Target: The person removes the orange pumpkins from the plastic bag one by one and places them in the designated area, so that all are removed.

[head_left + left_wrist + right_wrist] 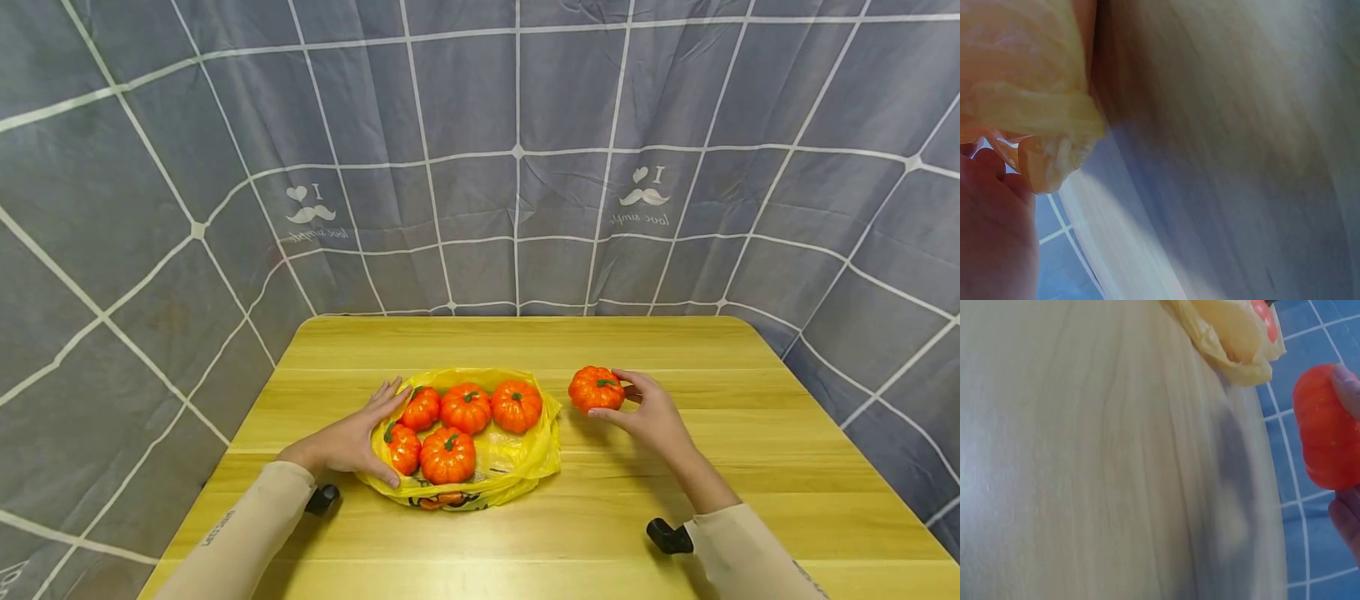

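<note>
Pinching a shiny orange ribbed pumpkin (596, 389), right hand (654, 418)
Left hand (352, 438), fingers wide, touching crinkly yellow plastic bag (536, 450); grey white-gridded fabric curtain (468, 100) says "love simpl…" backwards

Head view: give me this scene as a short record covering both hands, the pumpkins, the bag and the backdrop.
Left hand: fingers spread, against the left side of the yellow bag
Right hand: holds a single pumpkin right of the bag
Bagged pumpkins: five; three farther, two nearer
Bag: open at top, on the wooden table
Backdrop: gray curtain with white grid lines
</note>
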The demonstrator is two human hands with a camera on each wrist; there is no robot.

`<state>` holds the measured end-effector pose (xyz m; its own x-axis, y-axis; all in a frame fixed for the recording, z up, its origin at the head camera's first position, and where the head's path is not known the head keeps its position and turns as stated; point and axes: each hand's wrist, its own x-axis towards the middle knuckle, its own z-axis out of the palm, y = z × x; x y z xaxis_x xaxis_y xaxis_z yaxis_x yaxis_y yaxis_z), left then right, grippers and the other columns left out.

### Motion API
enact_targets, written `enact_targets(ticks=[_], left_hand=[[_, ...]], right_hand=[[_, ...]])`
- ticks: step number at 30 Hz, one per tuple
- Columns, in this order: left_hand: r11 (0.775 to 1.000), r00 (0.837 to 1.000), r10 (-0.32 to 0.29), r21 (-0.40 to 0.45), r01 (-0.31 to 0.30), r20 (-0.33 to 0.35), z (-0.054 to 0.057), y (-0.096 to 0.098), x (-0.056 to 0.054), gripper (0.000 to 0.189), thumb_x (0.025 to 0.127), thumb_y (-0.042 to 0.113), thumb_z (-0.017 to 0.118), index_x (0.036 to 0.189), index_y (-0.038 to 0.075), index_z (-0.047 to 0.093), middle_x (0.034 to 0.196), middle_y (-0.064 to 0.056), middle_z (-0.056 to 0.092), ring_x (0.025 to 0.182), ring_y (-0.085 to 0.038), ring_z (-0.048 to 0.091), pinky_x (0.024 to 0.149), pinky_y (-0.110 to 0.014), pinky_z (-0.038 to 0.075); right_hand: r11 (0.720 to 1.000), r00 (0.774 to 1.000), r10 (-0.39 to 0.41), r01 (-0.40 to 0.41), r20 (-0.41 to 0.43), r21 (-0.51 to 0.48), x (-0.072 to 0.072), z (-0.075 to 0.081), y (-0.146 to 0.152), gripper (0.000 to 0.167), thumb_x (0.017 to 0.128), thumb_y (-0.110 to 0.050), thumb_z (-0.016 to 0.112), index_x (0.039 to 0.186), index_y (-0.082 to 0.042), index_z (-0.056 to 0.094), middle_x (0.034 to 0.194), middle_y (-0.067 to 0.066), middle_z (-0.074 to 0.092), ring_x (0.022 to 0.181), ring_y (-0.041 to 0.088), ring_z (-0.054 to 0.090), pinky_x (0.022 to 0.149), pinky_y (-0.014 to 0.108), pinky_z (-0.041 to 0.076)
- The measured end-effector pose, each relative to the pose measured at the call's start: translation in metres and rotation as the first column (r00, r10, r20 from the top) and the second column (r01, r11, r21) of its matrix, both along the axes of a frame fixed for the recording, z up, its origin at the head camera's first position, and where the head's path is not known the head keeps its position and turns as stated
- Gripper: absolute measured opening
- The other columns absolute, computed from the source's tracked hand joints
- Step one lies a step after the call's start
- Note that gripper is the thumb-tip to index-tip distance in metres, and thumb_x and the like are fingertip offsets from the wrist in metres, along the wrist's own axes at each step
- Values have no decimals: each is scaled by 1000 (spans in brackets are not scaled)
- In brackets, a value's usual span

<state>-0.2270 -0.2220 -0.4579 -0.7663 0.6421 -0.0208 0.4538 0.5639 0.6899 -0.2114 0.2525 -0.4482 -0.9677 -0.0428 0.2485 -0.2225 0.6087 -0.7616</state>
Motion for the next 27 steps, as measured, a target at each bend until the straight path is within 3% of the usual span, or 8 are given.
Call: enact_targets(ticks=[9, 17, 27], left_hand=[[1000, 1000, -1, -8, 1, 5, 1, 0, 0, 136, 63, 46, 95, 164, 15, 10, 167, -5, -13, 150, -40, -13, 113, -69, 5], [1000, 1000, -4, 24, 4, 2, -1, 0, 1, 135, 63, 42, 96, 163, 12, 12, 167, -16, -11, 149, -43, -13, 110, -73, 5], [1000, 1000, -12, 21, 13, -9, -1, -2, 0, 134, 64, 43, 96, 163, 11, 11, 167, -13, -12, 149, -44, -12, 110, -73, 5]], right_hand=[[1000, 998, -17, 17, 66, 9, -9, -9, 7, 81, 77, -25, 90, 139, 10, 52, 138, 30, 53, 115, 46, 60, 94, 54, 51], [998, 981, -50, 41, 185, 54, -15, -20, 6, 84, 80, -26, 88, 144, 9, 47, 140, 33, 49, 120, 47, 56, 96, 53, 50], [997, 978, -57, 46, 201, 61, -16, -22, 5, 84, 81, -20, 87, 146, 10, 43, 143, 34, 45, 120, 49, 55, 96, 54, 50]])
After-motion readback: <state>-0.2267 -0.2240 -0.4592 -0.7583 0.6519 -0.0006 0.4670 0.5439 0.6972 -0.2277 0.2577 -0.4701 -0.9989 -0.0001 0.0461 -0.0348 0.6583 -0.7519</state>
